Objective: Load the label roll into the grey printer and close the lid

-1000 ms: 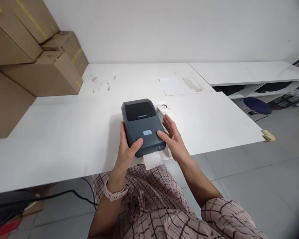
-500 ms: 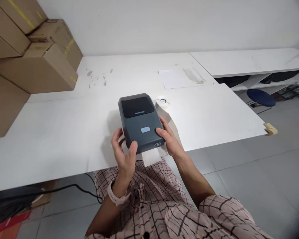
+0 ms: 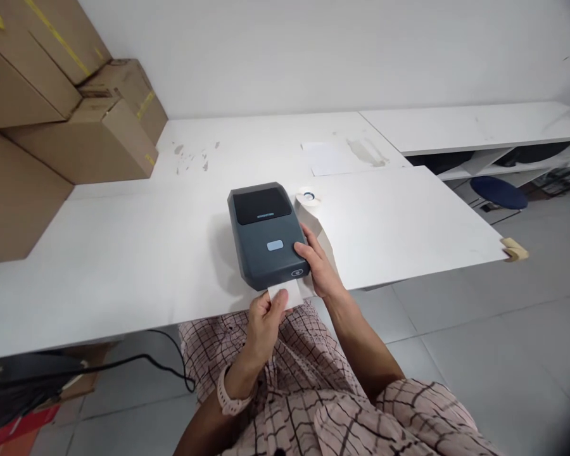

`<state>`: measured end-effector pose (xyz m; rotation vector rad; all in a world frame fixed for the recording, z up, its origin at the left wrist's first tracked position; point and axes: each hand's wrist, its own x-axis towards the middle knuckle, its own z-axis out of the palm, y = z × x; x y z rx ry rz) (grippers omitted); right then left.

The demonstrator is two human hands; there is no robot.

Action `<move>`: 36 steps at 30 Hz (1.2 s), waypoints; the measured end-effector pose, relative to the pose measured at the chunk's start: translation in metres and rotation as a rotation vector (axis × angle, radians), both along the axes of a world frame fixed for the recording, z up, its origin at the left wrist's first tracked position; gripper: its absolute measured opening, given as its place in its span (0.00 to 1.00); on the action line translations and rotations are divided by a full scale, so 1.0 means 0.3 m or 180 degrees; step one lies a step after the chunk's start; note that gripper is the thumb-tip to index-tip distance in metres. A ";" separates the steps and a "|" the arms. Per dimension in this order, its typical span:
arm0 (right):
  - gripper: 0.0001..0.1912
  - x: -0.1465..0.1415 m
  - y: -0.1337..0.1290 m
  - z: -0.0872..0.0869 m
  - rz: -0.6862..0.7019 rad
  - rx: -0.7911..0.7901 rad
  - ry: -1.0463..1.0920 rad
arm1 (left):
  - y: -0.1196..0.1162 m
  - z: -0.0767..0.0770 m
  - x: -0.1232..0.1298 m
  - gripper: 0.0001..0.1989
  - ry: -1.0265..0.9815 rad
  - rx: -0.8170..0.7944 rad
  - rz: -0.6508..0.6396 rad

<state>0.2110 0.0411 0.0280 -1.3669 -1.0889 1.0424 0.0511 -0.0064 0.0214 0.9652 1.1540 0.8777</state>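
Observation:
A dark grey label printer with a black window and a pale blue button sits near the front edge of the white table. From its front slot comes a white label strip. My left hand pinches that strip just below the printer, thumb on top. Against the printer's right side rests my right hand, its thumb on the top cover and its fingers along the side, gripping it. Behind the right hand, a roll of white labels lies on the table with its backing strip trailing toward me.
Cardboard boxes are stacked at the left. A white paper sheet lies toward the back of the white table. At the right stand a blue stool and open shelving. A black cable hangs below the table.
My left hand has moved from the printer's left side down to the label strip and closed on it. My right hand stays on the printer's right side.

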 end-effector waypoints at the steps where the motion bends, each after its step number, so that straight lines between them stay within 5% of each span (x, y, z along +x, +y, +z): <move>1: 0.37 -0.004 -0.007 0.012 -0.0121 0.0180 -0.0330 | -0.003 -0.014 -0.011 0.26 0.0150 0.0167 -0.0063; 4: 0.35 -0.017 -0.035 0.069 -0.0455 0.1116 -0.1625 | -0.016 -0.047 -0.053 0.26 0.0644 0.0639 -0.0225; 7: 0.39 -0.031 -0.059 0.127 -0.0061 0.1922 -0.2621 | -0.025 -0.055 -0.095 0.27 0.0878 0.1030 0.0146; 11: 0.39 -0.062 -0.070 0.154 0.0255 0.2086 -0.3295 | 0.004 -0.039 -0.125 0.16 0.0989 0.1729 0.1301; 13: 0.34 -0.074 -0.073 0.147 0.0330 0.1925 -0.3404 | 0.029 -0.029 -0.120 0.19 0.1028 0.2049 0.1385; 18: 0.27 -0.042 -0.099 0.123 0.0521 0.1722 -0.2819 | 0.050 -0.012 -0.078 0.33 0.0803 0.1944 0.0625; 25: 0.33 0.072 -0.097 0.161 0.0469 0.1238 -0.1245 | 0.132 0.069 -0.079 0.29 -0.0004 0.2415 0.0900; 28: 0.35 0.096 -0.020 0.228 0.0577 0.1339 -0.0696 | 0.260 0.095 -0.102 0.30 -0.0077 0.2566 0.1173; 30: 0.36 0.104 0.054 0.275 0.0593 0.1406 -0.0434 | 0.350 0.091 -0.115 0.32 0.0044 0.2213 0.1277; 36: 0.42 0.105 0.318 0.346 0.0631 0.1836 -0.0736 | 0.489 0.053 -0.107 0.45 0.0497 0.1063 0.0547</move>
